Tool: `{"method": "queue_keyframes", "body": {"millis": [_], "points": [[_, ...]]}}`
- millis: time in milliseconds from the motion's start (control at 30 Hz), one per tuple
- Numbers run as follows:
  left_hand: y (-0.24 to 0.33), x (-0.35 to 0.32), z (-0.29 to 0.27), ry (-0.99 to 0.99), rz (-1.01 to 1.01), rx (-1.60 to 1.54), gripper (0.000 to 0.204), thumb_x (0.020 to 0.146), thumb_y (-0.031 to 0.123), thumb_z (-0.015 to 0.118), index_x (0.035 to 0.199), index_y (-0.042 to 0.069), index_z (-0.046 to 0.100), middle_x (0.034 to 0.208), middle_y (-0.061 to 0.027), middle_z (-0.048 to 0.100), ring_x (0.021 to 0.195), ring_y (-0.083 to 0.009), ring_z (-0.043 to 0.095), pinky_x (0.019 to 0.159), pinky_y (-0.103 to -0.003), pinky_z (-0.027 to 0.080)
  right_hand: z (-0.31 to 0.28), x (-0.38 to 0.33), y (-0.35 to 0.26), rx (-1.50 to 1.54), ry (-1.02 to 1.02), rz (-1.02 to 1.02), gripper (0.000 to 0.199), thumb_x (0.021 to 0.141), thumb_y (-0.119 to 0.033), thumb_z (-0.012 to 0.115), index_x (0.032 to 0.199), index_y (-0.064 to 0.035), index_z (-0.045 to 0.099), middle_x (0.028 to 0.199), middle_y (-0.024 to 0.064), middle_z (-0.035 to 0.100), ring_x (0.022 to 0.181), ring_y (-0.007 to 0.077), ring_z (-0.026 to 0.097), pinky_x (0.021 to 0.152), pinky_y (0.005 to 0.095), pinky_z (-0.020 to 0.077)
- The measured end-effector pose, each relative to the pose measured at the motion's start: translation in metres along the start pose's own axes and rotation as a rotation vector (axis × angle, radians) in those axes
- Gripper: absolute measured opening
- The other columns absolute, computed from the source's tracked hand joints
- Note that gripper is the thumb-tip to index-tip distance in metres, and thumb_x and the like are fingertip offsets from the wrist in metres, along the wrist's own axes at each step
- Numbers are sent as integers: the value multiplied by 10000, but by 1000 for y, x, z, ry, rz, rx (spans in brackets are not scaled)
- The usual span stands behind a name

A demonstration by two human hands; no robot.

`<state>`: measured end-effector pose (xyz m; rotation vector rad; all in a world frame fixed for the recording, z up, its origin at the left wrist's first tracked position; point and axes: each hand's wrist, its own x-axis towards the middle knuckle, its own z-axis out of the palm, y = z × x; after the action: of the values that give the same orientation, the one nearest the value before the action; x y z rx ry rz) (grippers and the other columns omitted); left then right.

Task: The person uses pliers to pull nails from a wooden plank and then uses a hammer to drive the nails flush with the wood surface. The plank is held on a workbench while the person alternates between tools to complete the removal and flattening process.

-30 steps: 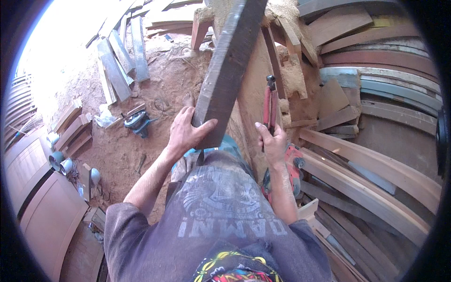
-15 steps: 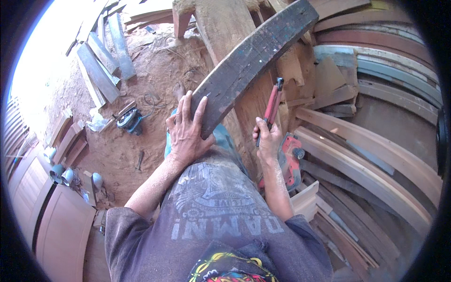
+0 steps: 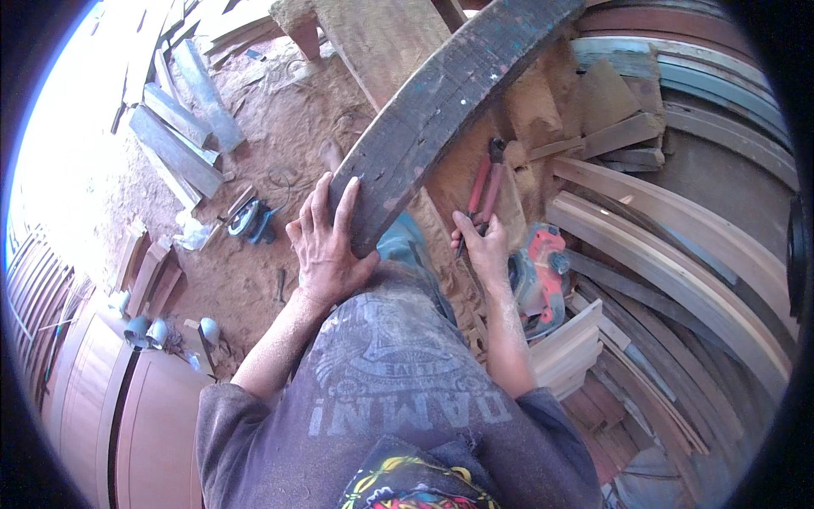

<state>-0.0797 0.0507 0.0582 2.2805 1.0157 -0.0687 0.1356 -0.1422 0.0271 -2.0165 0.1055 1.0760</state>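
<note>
So the left hand (image 3: 326,246) is wrapped around the near end of a big dark weathered plank (image 3: 449,110), fingers spread over its top face and thumb curling under the lower edge. The plank runs up from about the middle of the view toward 1 o'clock, slightly curved, its far end hanging over the pale wooden beam (image 3: 381,42) at 12 o'clock. The right hand (image 3: 485,246) is closed around a pair of red-handled pliers (image 3: 485,182), handles in the fist, jaws pointing up at 12 o'clock, just beside the plank's lower edge.

What I'd worry about: that plank looks heavy and it's held at one end by one hand only. If the grip slips, the near end drops straight onto the knee or the orange power planer (image 3: 538,276) sitting at 3 o'clock of the right hand. Old timber like that could also mean splinters in a bare palm. Footing looks dodgy too, with sawdust floor (image 3: 254,288) and curved offcuts (image 3: 678,263) stacked all over at 3 o'clock.
</note>
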Motion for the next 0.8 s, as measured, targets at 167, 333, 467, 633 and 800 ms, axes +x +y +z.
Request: {"method": "queue_keyframes", "body": {"millis": [167, 333, 467, 633, 800], "points": [[-8, 0, -3, 4, 23, 4, 1183, 619, 338, 903, 1676, 219, 386, 1693, -183, 352, 1502, -397, 403, 1129, -535, 360, -20, -9, -5, -508, 90, -99, 419, 1001, -337, 805, 1114, 12, 604, 859, 147, 759, 762, 260, 761, 717, 404, 578], [-25, 10, -24, -64, 37, -122, 1201, 562, 350, 879, 1667, 244, 419, 1654, -177, 390, 1488, -392, 413, 1122, -536, 363, -25, -27, -18, -784, 171, -289, 460, 1008, -356, 787, 1239, 9, 629, 938, 172, 775, 864, 319, 769, 788, 452, 571], [-39, 16, -41, -138, 58, -168, 1232, 532, 348, 860, 1673, 240, 407, 1649, -189, 395, 1493, -406, 413, 1175, -546, 348, -38, -29, -3, -598, 174, -212, 435, 1055, -320, 748, 1289, 24, 622, 966, 132, 777, 877, 188, 760, 779, 371, 587], [-48, 23, -55, -194, 77, -166, 1226, 535, 341, 854, 1672, 243, 407, 1655, -178, 394, 1504, -413, 405, 1218, -559, 327, -55, -30, 9, -567, 171, -68, 439, 1053, -345, 741, 1325, -13, 652, 1073, 229, 772, 995, 375, 754, 868, 457, 570], [-51, 27, -55, -164, 98, -75, 1225, 521, 288, 873, 1660, 265, 424, 1662, -154, 398, 1482, -392, 433, 1166, -537, 352, -50, -34, 3, -802, 220, -274, 437, 1044, -325, 738, 1354, -28, 660, 1234, 229, 716, 1152, 362, 697, 967, 466, 548]]}}
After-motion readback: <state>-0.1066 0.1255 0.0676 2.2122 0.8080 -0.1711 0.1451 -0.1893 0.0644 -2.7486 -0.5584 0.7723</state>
